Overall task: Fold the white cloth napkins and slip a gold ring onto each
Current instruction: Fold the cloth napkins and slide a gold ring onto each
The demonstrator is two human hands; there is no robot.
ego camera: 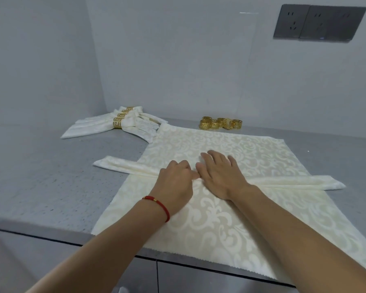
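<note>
A long, narrow pleated white napkin (pixel 123 166) lies crosswise over a flat stack of patterned white napkins (pixel 230 220) on the grey counter. My left hand (pixel 174 182) pinches the pleated strip at its middle with curled fingers. Beside it, my right hand (pixel 220 176) presses flat on the same strip with straight fingers. Several loose gold rings (pixel 220 123) sit in a cluster at the back of the counter. At the back left lie several folded napkins (pixel 114 123), each with a gold ring on it.
The grey counter (pixel 51 176) ends at a front edge near me, and the flat napkins overhang it slightly. Pale walls meet in a corner behind the finished napkins. A dark socket panel (pixel 317 23) is on the right wall.
</note>
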